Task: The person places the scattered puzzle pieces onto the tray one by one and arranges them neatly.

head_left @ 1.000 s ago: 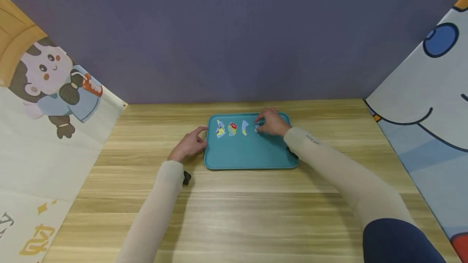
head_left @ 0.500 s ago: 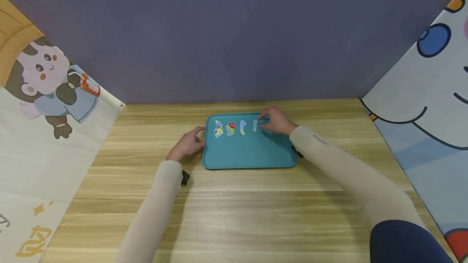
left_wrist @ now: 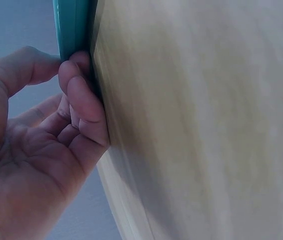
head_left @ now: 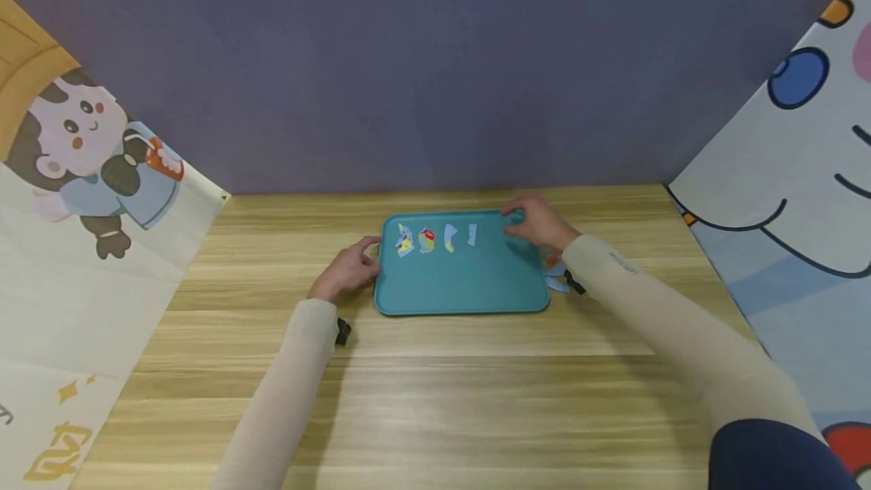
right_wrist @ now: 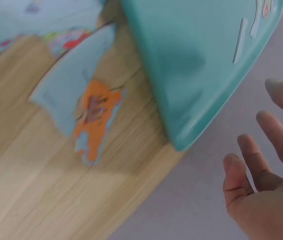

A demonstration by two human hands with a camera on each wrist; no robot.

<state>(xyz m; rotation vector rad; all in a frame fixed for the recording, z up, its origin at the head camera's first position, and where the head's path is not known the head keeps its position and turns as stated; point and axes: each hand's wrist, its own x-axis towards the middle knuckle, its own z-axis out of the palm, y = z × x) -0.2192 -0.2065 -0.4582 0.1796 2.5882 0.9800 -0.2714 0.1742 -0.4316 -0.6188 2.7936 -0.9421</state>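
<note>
A teal tray (head_left: pixel 456 286) lies on the table. Several flat, irregular puzzle pieces stand in a row along its far side: a yellow and purple one (head_left: pixel 404 240), a red and green one (head_left: pixel 426 240), a curved pale blue one (head_left: pixel 450 237) and a narrow pale blue strip (head_left: pixel 472 234). My left hand (head_left: pixel 348 271) holds the tray's left edge, thumb and curled fingers against the rim in the left wrist view. Above the tray's far right corner, my right hand (head_left: pixel 540 224) hovers with spread, slightly bent fingers and nothing in them.
Right of the tray more pieces lie on the wooden table (head_left: pixel 449 399), partly hidden by the right arm: an orange one (right_wrist: pixel 97 115), a pale blue wedge (right_wrist: pixel 74 82) and a larger pale blue one (right_wrist: pixel 41 17). A dark panel (head_left: pixel 435 82) stands behind.
My right hand has let go of the narrow pale blue strip, now lying straighter at the row's right end, and moved right to the tray's corner. The left hand stays at the tray's edge.
</note>
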